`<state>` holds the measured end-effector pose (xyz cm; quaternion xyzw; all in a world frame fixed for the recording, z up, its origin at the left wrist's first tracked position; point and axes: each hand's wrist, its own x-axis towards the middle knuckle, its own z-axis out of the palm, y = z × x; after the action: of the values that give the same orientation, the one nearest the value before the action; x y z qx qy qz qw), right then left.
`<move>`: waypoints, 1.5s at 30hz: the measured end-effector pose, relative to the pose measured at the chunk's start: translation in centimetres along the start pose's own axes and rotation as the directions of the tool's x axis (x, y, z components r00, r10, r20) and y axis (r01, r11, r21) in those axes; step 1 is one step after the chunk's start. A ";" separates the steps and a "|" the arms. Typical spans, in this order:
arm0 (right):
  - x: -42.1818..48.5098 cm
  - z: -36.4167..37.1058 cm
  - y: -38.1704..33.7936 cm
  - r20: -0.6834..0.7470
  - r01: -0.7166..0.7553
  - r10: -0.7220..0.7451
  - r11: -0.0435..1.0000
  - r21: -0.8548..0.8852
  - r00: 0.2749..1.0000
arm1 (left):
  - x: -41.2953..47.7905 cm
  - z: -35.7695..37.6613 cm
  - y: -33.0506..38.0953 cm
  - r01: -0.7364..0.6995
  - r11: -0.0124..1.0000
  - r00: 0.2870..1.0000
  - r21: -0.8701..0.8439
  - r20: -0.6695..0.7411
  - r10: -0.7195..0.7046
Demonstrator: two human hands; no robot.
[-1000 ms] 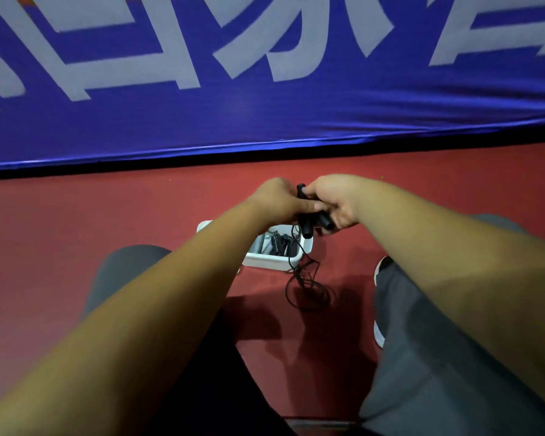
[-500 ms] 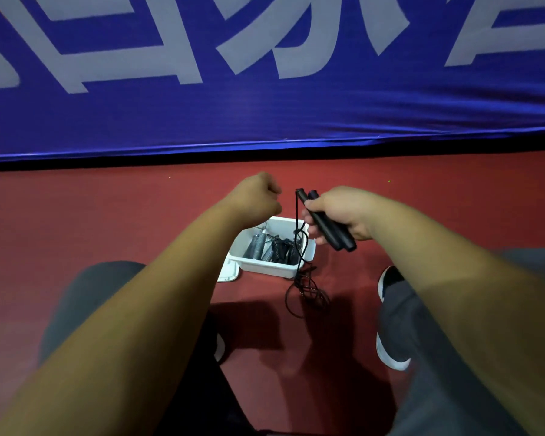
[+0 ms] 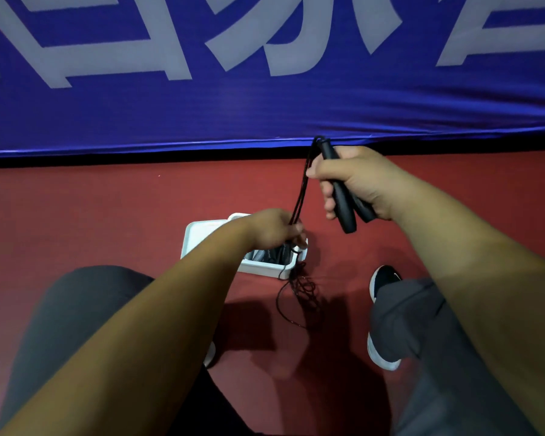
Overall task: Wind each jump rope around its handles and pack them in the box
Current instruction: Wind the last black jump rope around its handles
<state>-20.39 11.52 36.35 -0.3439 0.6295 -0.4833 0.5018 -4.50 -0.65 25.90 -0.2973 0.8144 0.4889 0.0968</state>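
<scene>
My right hand [image 3: 356, 180] grips the two black jump rope handles [image 3: 343, 202] side by side, raised above the floor. From their top ends the thin black rope [image 3: 301, 196] runs down in two strands to my left hand [image 3: 274, 229], which pinches it over the white box [image 3: 199, 234]. Below that hand the rest of the rope lies in a loose tangle [image 3: 302, 287] on the red floor, beside the box's right corner. Inside the box lie dark and grey wound ropes [image 3: 269, 254], partly hidden by my left hand.
A blue banner [image 3: 265, 73] with large pale characters stands along the far side of the red floor [image 3: 76, 215]. My grey-trousered knees fill the lower corners, and my right foot in a black shoe [image 3: 383, 278] rests right of the rope tangle.
My right hand has lifted the handles up and to the right. My left hand has dropped away from them and now pinches the rope lower down, over the box.
</scene>
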 end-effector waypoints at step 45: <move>4.9 1.6 0.8 -0.362 0.267 -0.100 0.853 0.448 0.927 | -2.2 -0.8 -1.0 0.004 0.945 0.993 -0.327 0.114 0.035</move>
<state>-20.11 6.84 34.06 -0.1803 0.5243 -0.7230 0.4121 -2.08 -0.83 26.54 -0.2733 0.7173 0.6346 0.0904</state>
